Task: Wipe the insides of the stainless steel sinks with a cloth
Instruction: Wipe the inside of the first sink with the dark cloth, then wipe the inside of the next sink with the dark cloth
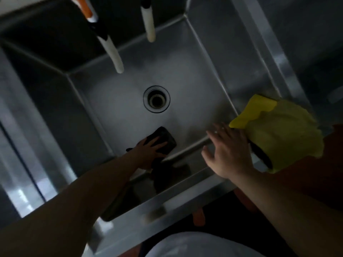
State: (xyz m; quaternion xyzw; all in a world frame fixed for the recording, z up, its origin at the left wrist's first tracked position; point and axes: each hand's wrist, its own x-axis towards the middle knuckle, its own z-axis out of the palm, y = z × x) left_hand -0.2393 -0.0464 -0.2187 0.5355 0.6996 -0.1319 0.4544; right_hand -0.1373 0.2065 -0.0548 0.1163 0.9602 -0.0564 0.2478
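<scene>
A deep stainless steel sink (204,75) fills the view, with a round drain (156,99) in the middle of its floor. My left hand (148,151) reaches down to the near side of the sink floor and presses a dark cloth (165,139) flat against the steel with spread fingers. My right hand (230,151) hovers over the sink's near right corner, fingers spread and holding nothing. It is beside a yellow cloth or glove (278,130) that lies bunched on the right rim.
Two white hose ends (116,56) (150,26) hang down from taps over the back of the sink. A steel ledge (274,52) runs along the right. The front rim (185,199) lies close to my body. The scene is dim.
</scene>
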